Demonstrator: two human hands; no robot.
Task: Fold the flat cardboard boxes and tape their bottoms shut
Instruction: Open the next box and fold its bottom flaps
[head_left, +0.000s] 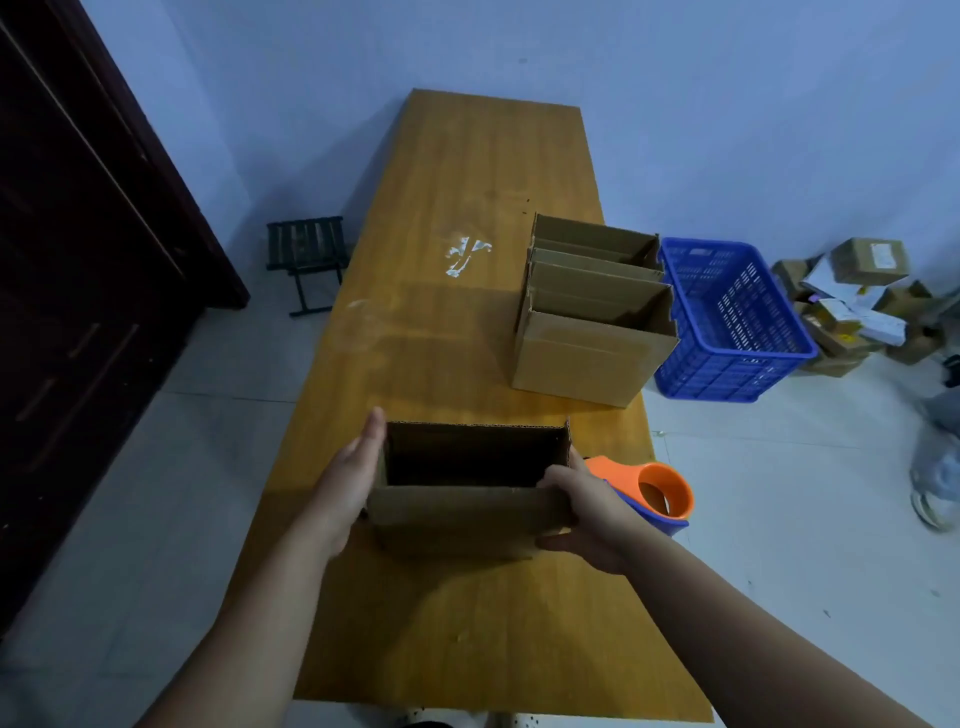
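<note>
An open-topped cardboard box stands upright on the wooden table near its front. My left hand lies flat against the box's left wall, fingers straight. My right hand grips the front right corner, fingers over the rim and thumb under. Just behind my right hand, an orange and blue tape dispenser lies on the table's right edge. Three folded boxes stand nested in a row farther back on the right.
A blue plastic crate sits on the floor beside the table's right edge. Several small parcels are piled by the wall. A small dark stool stands left of the table. A dark door fills the left side.
</note>
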